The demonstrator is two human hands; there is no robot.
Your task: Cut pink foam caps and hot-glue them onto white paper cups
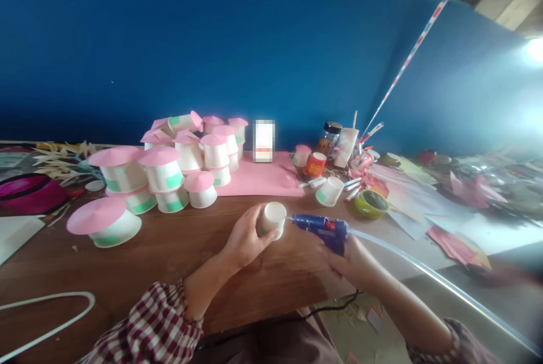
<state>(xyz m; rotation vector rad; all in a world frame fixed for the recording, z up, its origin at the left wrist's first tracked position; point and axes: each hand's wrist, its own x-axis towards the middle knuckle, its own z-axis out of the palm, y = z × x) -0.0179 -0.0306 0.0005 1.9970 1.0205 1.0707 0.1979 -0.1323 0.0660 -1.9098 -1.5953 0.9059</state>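
Observation:
A small white paper cup is gripped in my left hand, its round end facing up towards me. My right hand is wrapped round the handle of a blue hot glue gun. The gun's nozzle points left and reaches the cup's right side; whether it touches cannot be made out. From the back of the gun a long clear glue stick runs down to the right. Left of my hands stand several white cups with pink cone tops, the nearest being a pink-topped cup.
Pink paper lies on the brown table against a blue wall. A white cup, a red cup, a green tape roll and markers lie to the right. Paper scraps crowd the far right. A black cord hangs below the table edge.

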